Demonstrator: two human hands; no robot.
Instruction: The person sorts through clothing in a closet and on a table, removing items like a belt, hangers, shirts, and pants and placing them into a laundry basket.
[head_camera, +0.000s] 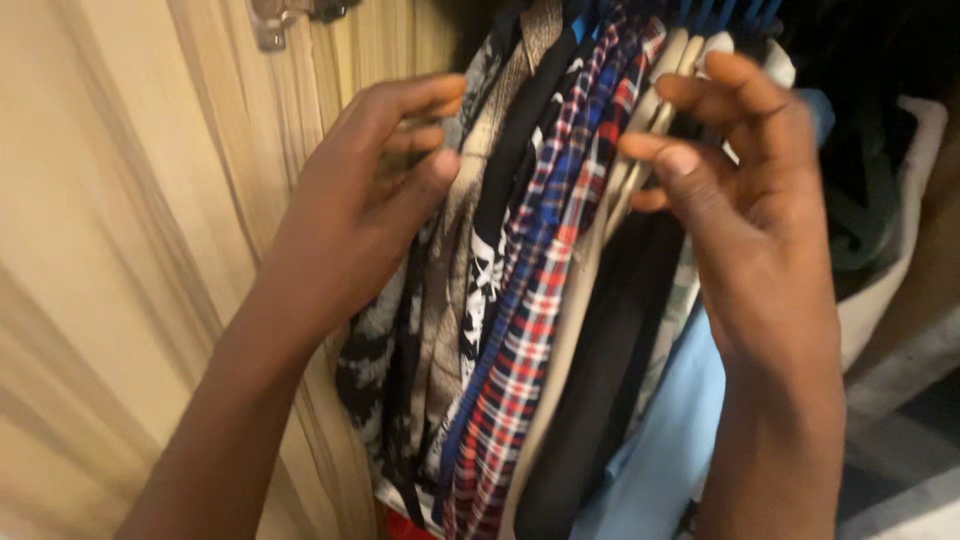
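In front of a packed closet rail, both hands are up among a row of hanging shirts. The left hand (365, 190) sits on the left side of the bunch, fingers curled and loosely apart, thumb pressing toward a grey and black patterned shirt (440, 300); looks like it's touching the fabric edge but not really clamped on anything. The right hand (745, 190) is on the other side, thumb and fingers spread apart, fingertips right at a beige shirt (560, 350) and the pale hanger tops behind it; can't tell if it's actually pinching one.

Between the two hands hangs a red, white and blue plaid shirt (520, 340), with a black one with white print (490, 250) just to its left. Right of the beige one there's a black garment (600, 400) and then a light blue one (670, 440) lower down, near the right wrist. A tan curtain (120, 250) hangs along the left, touching the outermost shirt. It's a bit blurry overall
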